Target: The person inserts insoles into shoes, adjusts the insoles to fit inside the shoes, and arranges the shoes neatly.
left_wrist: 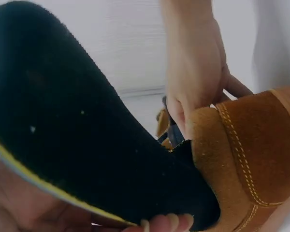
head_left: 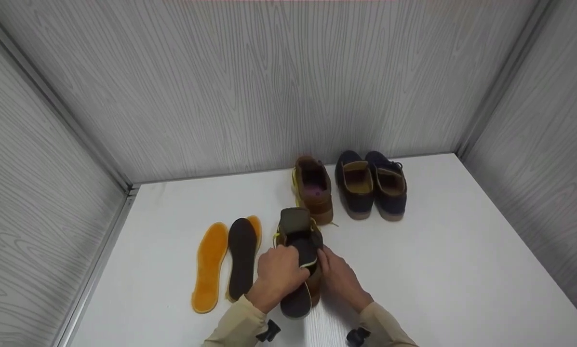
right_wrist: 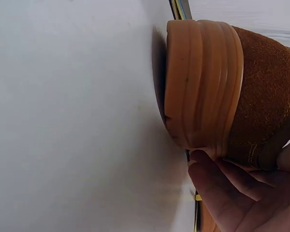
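A brown suede shoe (head_left: 315, 288) with its tongue (head_left: 295, 220) folded forward stands near the front of the table, heel towards me. My left hand (head_left: 278, 271) pinches a dark insole (head_left: 296, 304) by its edge. One end of the insole is inside the shoe's opening, and the other sticks out over the heel. In the left wrist view, its yellow-edged side lies along my left fingertips (left_wrist: 171, 223). My right hand (head_left: 340, 277) grips the shoe's right side. The right wrist view shows my right fingers (right_wrist: 217, 186) along the shoe's side by the ridged sole (right_wrist: 203, 82).
Left of the shoe lie an orange insole (head_left: 209, 267) and a dark insole (head_left: 242, 260) overlapping another orange piece (head_left: 255, 226). Behind stands the matching brown shoe (head_left: 321, 202). A pair of navy shoes (head_left: 358, 202) is at the back right. Grey panels (head_left: 269, 86) enclose the table.
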Tool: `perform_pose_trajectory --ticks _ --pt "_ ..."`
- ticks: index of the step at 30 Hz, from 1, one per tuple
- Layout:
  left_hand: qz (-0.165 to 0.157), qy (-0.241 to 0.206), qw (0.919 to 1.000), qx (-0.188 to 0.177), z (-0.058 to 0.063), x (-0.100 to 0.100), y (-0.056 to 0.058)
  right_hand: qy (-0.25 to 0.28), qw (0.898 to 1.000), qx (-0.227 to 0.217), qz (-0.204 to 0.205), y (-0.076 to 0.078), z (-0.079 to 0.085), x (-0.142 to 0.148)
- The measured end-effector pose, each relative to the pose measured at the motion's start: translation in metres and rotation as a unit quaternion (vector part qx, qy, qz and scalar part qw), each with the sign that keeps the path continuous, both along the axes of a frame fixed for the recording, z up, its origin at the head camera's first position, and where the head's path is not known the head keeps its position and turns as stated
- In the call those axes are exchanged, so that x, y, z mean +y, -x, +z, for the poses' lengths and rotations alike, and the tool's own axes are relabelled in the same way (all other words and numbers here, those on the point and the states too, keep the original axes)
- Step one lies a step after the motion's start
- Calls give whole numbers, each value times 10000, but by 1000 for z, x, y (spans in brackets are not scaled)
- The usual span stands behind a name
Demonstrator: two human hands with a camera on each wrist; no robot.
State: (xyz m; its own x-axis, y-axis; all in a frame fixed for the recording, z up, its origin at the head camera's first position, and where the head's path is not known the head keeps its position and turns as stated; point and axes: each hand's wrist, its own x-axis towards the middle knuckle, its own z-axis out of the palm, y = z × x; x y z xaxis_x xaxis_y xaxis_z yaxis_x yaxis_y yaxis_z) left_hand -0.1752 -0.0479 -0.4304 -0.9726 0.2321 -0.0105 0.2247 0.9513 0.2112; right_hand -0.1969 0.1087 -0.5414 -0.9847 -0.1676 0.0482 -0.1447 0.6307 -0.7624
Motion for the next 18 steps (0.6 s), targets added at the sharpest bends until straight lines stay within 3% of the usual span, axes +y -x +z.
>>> perform_pose_trajectory --ticks 8,18 --pt "16 86 9999 -102 -3 14 14 -45 9999 -51 -87 1 -1 -1" --pt "-113 429 9988 203 -13 28 30 -99 9999 -73 38 2 -3 1"
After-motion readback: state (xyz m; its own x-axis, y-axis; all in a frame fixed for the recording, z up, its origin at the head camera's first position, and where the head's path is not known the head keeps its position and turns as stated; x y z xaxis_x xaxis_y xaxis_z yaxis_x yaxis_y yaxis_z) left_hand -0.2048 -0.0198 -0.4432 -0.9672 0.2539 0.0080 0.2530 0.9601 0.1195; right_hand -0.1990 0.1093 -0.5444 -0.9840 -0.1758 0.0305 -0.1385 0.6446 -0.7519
